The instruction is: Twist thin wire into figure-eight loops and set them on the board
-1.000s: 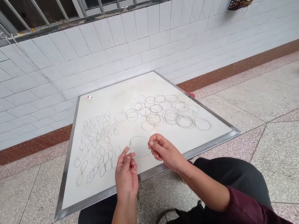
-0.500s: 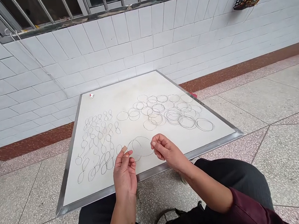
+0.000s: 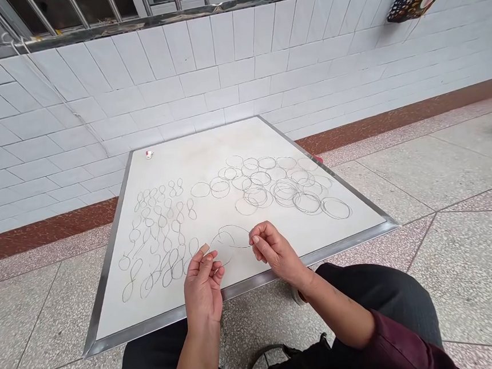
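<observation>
A thin dark wire loop (image 3: 229,244) spans the gap between the hands, just above the near edge of a white board (image 3: 175,162), its strand crossing into a smaller inner curve. The right hand (image 3: 275,252) has a closed grip, with thumb and forefinger pinching the wire at the loop's right end. The left hand (image 3: 203,296) stands upright, fingers slightly spread; its grip seems closed on the other side of the wire, though the fingers partly hide the contact. An adhesive bandage (image 3: 204,248) wraps one left fingertip. Light fingertip pressure at both sides suits wire this thin, letting it curve evenly without kinking.

Further out, figure-eight wire pieces (image 3: 160,238) lie in loose rows on the board's left half, while round wire rings (image 3: 289,189) overlap on its right. A small white-and-red object (image 3: 149,154) sits near the far corner. The board's near edge crosses above dark trousers (image 3: 380,293), with a white tiled wall (image 3: 93,106) beyond.
</observation>
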The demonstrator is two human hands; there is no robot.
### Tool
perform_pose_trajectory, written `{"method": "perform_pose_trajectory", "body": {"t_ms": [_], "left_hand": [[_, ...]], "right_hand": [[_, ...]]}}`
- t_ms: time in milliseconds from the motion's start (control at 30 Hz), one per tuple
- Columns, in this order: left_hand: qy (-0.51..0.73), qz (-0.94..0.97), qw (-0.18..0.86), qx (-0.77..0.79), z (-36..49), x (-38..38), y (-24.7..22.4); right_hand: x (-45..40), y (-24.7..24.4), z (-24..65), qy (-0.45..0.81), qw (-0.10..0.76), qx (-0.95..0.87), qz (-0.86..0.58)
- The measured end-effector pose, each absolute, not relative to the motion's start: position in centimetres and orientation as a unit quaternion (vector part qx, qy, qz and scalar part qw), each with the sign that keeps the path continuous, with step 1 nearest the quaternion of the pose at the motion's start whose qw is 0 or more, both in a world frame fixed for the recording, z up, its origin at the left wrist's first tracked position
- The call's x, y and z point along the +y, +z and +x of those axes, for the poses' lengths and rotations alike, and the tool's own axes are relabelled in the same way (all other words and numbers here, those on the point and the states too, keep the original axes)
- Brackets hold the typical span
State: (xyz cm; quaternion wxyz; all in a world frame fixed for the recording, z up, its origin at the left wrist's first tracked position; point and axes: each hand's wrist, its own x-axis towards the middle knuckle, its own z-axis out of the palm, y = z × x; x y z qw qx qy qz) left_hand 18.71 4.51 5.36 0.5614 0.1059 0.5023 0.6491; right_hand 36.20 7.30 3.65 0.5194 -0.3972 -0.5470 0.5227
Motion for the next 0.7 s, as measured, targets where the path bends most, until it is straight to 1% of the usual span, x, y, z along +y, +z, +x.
{"method": "perform_pose_trajectory", "body": {"t_ms": [100,233,467,700], "left_hand": [[0.654,0.117,0.557,0.499,18.6,4.4,5.4],[0.641,0.166,0.549,0.51,18.5,4.0,5.4],[0.613,0.294,0.503,0.534,18.7,3.4,5.4],[0.574,0.33,0.515,0.545,18.9,2.8,5.8]], "right_hand": [[7.2,3.3,36.6,0.494,0.508,-0.58,-0.402],[7.3,3.0,36.8,0.487,0.509,-0.577,-0.413],[7.3,3.2,36.9,0.522,0.505,-0.562,-0.396],[7.3,3.4,36.7,0.57,0.529,-0.5,-0.382]]}}
